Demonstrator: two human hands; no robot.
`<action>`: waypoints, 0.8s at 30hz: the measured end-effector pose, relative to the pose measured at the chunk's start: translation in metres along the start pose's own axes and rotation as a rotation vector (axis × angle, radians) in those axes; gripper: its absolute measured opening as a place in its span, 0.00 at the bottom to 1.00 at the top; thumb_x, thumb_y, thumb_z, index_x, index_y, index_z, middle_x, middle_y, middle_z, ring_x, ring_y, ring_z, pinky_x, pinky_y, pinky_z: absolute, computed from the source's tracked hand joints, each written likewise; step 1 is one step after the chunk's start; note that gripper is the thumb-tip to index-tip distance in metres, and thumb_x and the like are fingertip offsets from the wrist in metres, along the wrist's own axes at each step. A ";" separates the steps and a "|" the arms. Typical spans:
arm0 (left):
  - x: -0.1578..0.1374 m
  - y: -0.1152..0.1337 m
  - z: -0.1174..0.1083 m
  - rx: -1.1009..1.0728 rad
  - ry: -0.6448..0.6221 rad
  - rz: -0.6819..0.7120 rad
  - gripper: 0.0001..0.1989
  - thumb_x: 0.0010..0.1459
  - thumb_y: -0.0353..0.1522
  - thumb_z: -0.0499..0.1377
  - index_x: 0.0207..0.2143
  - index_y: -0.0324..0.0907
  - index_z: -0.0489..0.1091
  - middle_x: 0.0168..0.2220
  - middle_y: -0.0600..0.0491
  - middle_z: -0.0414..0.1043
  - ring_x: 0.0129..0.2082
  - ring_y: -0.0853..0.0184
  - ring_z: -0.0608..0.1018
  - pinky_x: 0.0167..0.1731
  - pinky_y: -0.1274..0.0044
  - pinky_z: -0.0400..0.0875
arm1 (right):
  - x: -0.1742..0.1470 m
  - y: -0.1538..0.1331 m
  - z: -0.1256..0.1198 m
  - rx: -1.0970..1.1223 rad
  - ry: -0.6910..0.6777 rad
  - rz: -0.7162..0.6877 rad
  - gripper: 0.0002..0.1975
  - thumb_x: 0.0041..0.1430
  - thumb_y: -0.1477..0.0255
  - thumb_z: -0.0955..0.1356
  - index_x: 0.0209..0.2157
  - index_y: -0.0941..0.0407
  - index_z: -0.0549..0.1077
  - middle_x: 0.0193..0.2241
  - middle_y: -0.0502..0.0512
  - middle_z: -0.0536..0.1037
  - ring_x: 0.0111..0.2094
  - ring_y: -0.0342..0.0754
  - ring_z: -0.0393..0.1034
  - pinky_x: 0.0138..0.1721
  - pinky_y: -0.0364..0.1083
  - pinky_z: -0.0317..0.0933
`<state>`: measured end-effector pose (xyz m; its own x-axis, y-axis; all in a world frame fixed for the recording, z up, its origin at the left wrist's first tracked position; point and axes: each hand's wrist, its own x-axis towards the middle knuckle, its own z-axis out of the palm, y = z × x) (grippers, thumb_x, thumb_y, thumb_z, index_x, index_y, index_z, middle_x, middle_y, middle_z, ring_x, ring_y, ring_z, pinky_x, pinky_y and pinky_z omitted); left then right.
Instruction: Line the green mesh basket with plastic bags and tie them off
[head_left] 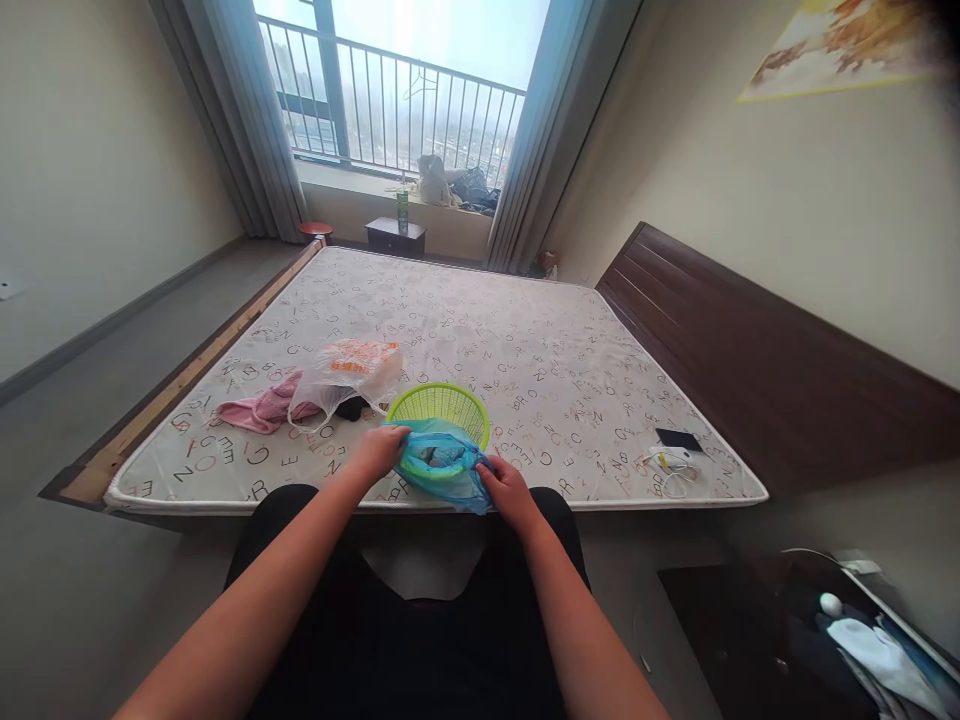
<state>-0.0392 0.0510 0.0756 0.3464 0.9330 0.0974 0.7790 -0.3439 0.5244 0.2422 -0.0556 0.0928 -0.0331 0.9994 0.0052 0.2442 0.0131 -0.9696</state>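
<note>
A blue, thin plastic bag (pixel 453 488) is stretched between my two hands, its mouth facing up toward me. Fingers of my left hand (pixel 381 449) are closed on its left edge. My right hand (pixel 507 488) pinches the right edge. Inside the bag lies something greyish-blue and crumpled that I cannot make out. Right behind it, a lime-green plastic basket (pixel 439 395) stands on the mattress near the front edge, partly covered by the bag. To the left are a white plastic bag with orange print (pixel 352 365) and a pink cloth (pixel 261 404).
The mattress (pixel 487 320) has a letter pattern and fills the middle. A black phone-like slab (pixel 679 440) and a white charger with cable (pixel 673 459) lie at its right front. A dark headboard (pixel 750 330) stands right; a small nightstand (pixel 395 238) stands beyond the far edge.
</note>
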 end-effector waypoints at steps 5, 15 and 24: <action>0.003 -0.009 -0.030 -0.029 0.081 -0.041 0.15 0.51 0.25 0.57 0.39 0.45 0.78 0.42 0.47 0.79 0.42 0.58 0.79 0.44 0.72 0.70 | -0.009 -0.010 -0.027 -0.003 -0.133 0.142 0.20 0.58 0.57 0.71 0.47 0.54 0.79 0.27 0.50 0.77 0.26 0.46 0.68 0.26 0.43 0.63; 0.014 -0.014 -0.113 -0.245 -0.355 -0.103 0.12 0.44 0.42 0.67 0.29 0.45 0.79 0.24 0.53 0.73 0.24 0.64 0.73 0.23 0.78 0.62 | -0.005 -0.048 -0.073 0.285 -0.147 0.213 0.29 0.56 0.59 0.73 0.56 0.54 0.71 0.19 0.40 0.66 0.17 0.39 0.57 0.23 0.42 0.61; -0.009 0.021 -0.132 -0.717 -0.426 -0.132 0.14 0.40 0.41 0.73 0.27 0.42 0.79 0.24 0.52 0.73 0.23 0.65 0.72 0.22 0.78 0.64 | 0.007 -0.072 -0.075 0.645 0.276 -0.042 0.24 0.56 0.62 0.72 0.54 0.44 0.70 0.31 0.44 0.72 0.17 0.36 0.44 0.18 0.40 0.53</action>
<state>-0.0952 0.0491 0.1975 0.5555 0.7917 -0.2543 0.3561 0.0499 0.9331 0.2972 -0.0472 0.1815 0.2387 0.9708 0.0248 -0.3782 0.1165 -0.9184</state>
